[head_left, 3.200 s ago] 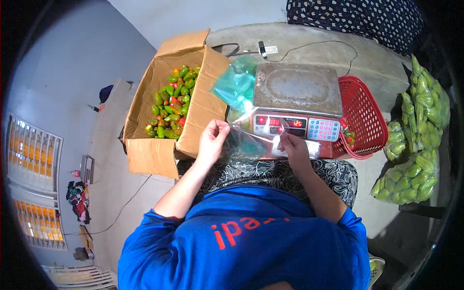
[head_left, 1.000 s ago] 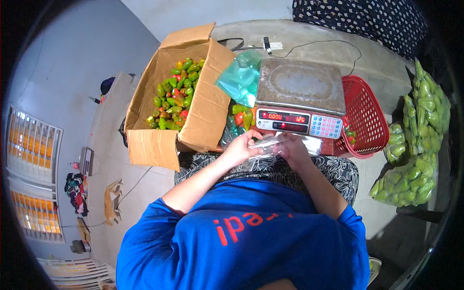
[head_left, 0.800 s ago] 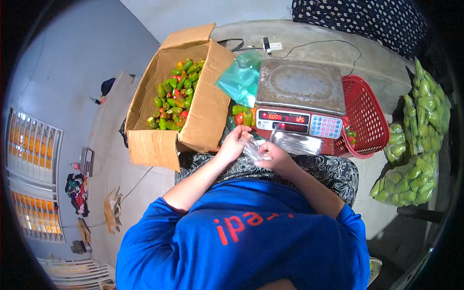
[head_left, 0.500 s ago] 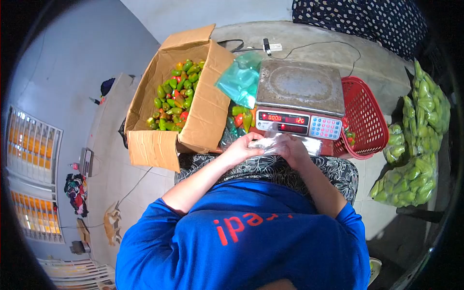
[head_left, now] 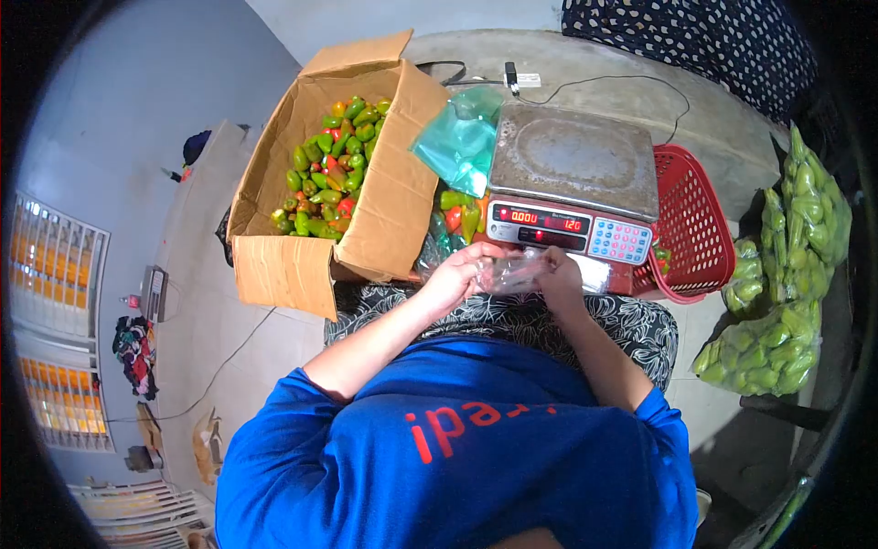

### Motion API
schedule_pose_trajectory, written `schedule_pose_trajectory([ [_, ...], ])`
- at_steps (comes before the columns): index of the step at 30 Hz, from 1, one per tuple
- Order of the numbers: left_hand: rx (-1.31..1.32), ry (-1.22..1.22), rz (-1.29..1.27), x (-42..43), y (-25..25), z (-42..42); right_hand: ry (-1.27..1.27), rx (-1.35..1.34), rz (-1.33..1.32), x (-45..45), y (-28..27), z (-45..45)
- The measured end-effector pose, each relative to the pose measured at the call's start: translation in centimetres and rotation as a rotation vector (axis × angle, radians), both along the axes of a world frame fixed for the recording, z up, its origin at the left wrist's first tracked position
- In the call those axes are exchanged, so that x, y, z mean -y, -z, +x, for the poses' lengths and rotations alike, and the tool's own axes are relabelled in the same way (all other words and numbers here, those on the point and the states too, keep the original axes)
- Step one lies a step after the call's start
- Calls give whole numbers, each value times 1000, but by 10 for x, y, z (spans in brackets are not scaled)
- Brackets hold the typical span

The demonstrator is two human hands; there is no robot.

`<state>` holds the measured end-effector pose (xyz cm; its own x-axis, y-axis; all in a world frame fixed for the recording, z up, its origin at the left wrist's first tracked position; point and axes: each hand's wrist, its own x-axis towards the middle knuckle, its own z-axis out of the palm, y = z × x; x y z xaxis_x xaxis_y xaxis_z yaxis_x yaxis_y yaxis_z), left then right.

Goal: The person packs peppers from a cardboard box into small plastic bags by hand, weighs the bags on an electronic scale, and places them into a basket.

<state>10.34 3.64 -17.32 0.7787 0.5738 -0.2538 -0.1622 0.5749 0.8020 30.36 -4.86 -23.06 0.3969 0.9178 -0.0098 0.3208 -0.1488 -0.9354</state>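
Clear plastic bag (head_left: 512, 274), held crosswise
Between the left hand (head_left: 456, 277) and right hand (head_left: 559, 279) its long axis is stretched, an end grasped by each, neither nearer; just beyond, the scale (head_left: 572, 188) is set.

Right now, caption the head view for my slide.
Left hand and right hand hold clear plastic before a scale, a box of peppers to the left.

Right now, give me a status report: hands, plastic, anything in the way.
Left hand and right hand gripping clear plastic. Plastic crumpled, held in front of the scale. Green bag between cardboard box and scale; nothing seen blocking the hands.
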Motion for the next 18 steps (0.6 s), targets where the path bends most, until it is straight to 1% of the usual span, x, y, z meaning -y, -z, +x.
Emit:
schedule_pose_trajectory([
  [1, -7, -14, 1, 0, 0, 1, 22, -111, 25, -1, -12, 1],
  [3, -44, -220, 35, -1, -7, 10, 66, -337, 71, 1, -37, 3],
  [4, -63, -324, 55, -2, -10, 13, 40, -316, 80, 2, -33, 3],
  [5, -108, -320, -19, -6, -3, 8, 16, -295, 92, 2, -27, 5],
  [6, -86, -335, -137, -6, -5, 6, -7, -274, 106, 3, -29, 5],
  [7, -66, -348, -255, -3, -8, 5, -38, 1, 126, 8, -32, 2],
  [8, -47, -359, -376, -2, -10, 3, -40, -7, 164, 8, -34, -2],
  [9, -37, -378, -372, -5, -4, 0, -41, -16, 201, 7, -36, -5],
  [10, 1, -321, -364, -8, 1, -4, -41, -26, 236, 8, -35, -6],
  [11, 39, -265, -356, -10, 6, -8, -6, -211, 211, 7, -35, -5],
  [12, 78, -209, -346, -10, 1, -8, 28, -397, 186, 3, -35, -4],
  [13, 57, -181, -316, -6, -2, -4, 60, -581, 160, 0, -34, -2],
  [16, 46, -65, -344, 5, -13, 5, 53, -926, 74, -4, -26, 8],
  [17, 166, 141, -297, -1, -3, 1, 73, -976, 60, -4, -24, 10],
  [18, -2, 155, -43, 0, -4, 4, 94, -1027, 45, -2, -28, 11],
])
